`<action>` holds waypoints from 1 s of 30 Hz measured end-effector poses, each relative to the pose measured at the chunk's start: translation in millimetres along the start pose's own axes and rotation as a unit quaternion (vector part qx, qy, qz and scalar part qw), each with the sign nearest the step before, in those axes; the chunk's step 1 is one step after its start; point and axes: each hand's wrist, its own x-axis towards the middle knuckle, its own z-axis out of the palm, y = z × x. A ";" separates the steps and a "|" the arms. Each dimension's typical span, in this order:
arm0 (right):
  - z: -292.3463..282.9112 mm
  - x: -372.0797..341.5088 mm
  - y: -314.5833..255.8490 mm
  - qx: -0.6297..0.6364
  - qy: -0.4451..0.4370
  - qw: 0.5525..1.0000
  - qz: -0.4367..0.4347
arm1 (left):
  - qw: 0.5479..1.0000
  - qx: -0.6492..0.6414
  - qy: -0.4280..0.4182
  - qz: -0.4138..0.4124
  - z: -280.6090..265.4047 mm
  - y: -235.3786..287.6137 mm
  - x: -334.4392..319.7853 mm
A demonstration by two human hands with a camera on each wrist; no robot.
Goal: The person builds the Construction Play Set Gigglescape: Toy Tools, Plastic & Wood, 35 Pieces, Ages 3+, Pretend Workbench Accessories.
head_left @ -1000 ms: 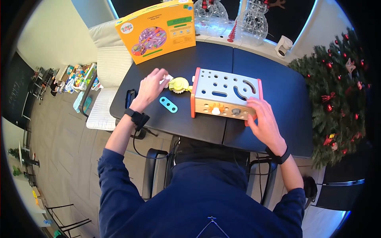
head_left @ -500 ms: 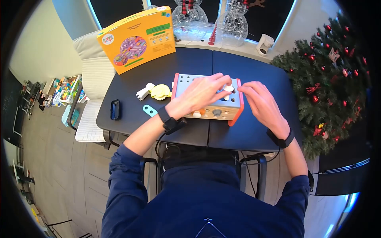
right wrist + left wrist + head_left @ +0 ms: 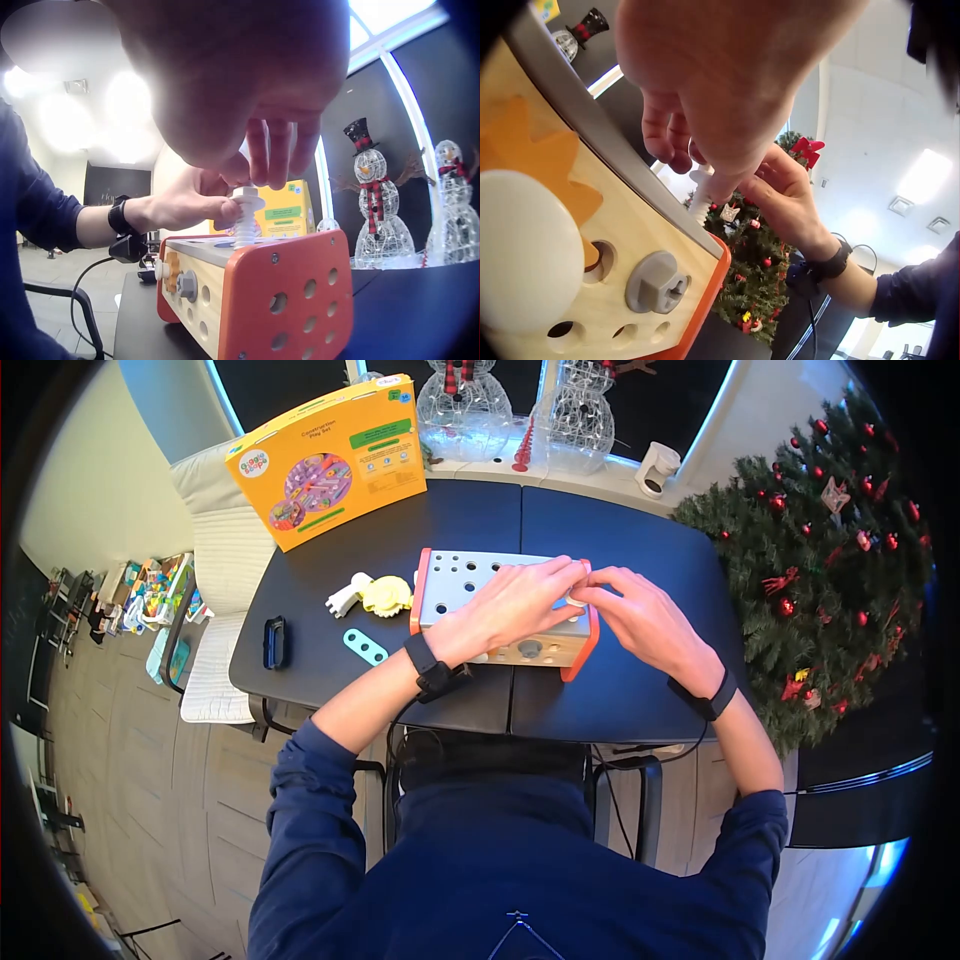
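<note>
A white threaded screw (image 3: 246, 217) stands upright at the top of the wooden toy box (image 3: 292, 296), near its red end panel. My left hand (image 3: 520, 600) reaches across the box top and pinches the screw from the side, thumb against it in the right wrist view. Over the screw's head, my right hand (image 3: 645, 622) has its thumb and fingers close together; the fingertips touch the head. On the box's front are a grey bolt (image 3: 658, 283), an orange gear (image 3: 536, 150) and a large white knob (image 3: 529, 251).
Left of the box lie a yellow piece (image 3: 386, 596), a white piece (image 3: 347, 596) and a teal strip with holes (image 3: 365, 647). A black tray (image 3: 276, 643) sits near the table's left edge. The yellow carton (image 3: 330, 465) stands at the back left.
My left hand has come from the white piece at the left to the screw on the box. My right hand has risen from the box's right end to the screw's head.
</note>
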 end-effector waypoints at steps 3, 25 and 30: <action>-5.8 3.7 -4.0 0.002 -0.026 1.000 0.007 | 0.999 -0.031 -0.012 -0.001 0.1 1.0 2.2; -6.6 16.7 1.5 0.033 -0.066 0.997 -0.037 | 0.961 -0.197 -0.125 -0.149 6.9 -4.3 6.1; -11.6 19.9 1.2 0.034 -0.083 0.996 -0.018 | 0.962 -0.220 -0.092 -0.134 12.2 -13.2 0.3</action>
